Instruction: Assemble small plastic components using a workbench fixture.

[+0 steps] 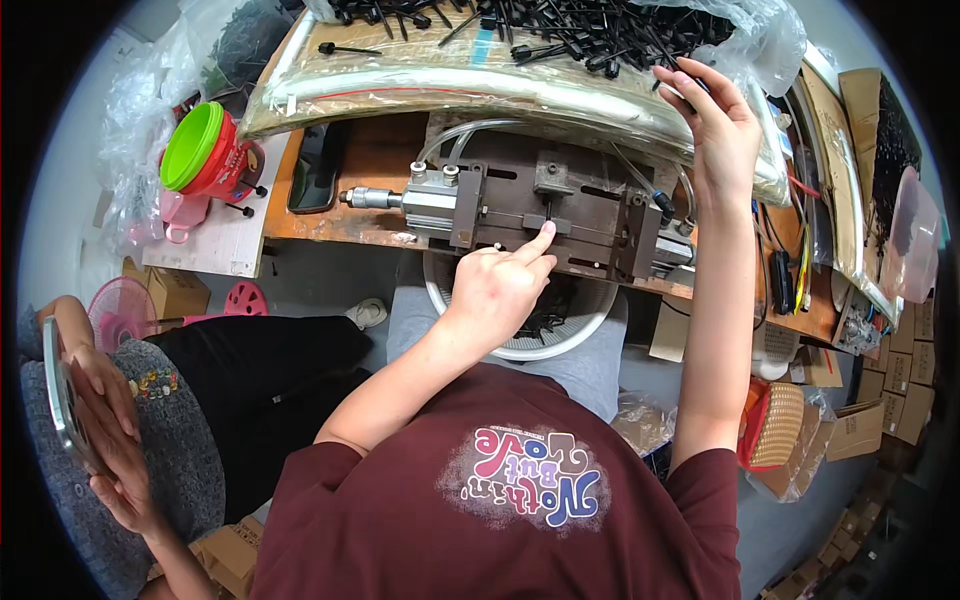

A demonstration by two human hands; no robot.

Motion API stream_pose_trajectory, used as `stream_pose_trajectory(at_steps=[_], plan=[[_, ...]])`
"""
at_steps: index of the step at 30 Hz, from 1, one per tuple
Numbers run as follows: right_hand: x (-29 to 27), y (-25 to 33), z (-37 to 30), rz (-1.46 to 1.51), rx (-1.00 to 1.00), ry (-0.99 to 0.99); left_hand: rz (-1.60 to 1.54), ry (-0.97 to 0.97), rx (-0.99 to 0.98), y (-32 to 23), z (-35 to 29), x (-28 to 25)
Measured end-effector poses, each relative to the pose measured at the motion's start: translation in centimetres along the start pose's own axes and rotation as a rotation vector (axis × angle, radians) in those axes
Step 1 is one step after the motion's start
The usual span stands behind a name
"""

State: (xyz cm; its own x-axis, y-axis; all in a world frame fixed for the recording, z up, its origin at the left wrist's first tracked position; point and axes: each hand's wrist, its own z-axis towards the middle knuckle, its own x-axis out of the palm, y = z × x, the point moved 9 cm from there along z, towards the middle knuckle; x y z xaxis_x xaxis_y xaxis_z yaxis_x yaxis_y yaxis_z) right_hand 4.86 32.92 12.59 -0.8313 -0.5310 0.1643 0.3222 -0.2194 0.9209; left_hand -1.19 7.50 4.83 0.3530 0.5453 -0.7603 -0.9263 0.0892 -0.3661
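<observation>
My left hand [500,288] reaches over a metal clamping fixture [500,200] on the bench. Its index finger is stretched out and rests on a small dark block [546,226] at the fixture's middle; the other fingers are loosely curled. My right hand [722,125] is raised at the right end of a pile of black plastic parts [590,40] with thin stems. Thumb and fingers pinch one dark, thin part [702,85], mostly hidden by the fingers. A silver air cylinder [428,205] with clear hoses sits at the fixture's left end.
A white basket [590,318] holding black parts stands below the bench edge. To the left are a phone [316,168] and a red bucket with green rim [190,150]. Another person [110,400] sits at lower left holding a phone. Cardboard boxes [900,370] stand at right.
</observation>
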Motion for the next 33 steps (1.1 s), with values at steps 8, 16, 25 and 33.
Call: stream_pose_trajectory(at_steps=[8,16,25,33], plan=[[1.1,0.6,-1.2,0.063,0.052,0.032,-0.023,0.027,-0.042,0.3,-0.4,0.7],[2.6,1.1,-2.9,0.147,0.045,0.064,-0.016,0.027,-0.038,0.4,-0.5,0.6],[4.5,1.0,-8.4,0.174,0.061,-0.014,-0.297,-0.095,-0.159,0.3,2.6,-4.2],[7.7,0.5,-12.5,0.273,0.066,-0.003,-0.201,-0.358,-0.034,-1.2,5.8,-6.8]])
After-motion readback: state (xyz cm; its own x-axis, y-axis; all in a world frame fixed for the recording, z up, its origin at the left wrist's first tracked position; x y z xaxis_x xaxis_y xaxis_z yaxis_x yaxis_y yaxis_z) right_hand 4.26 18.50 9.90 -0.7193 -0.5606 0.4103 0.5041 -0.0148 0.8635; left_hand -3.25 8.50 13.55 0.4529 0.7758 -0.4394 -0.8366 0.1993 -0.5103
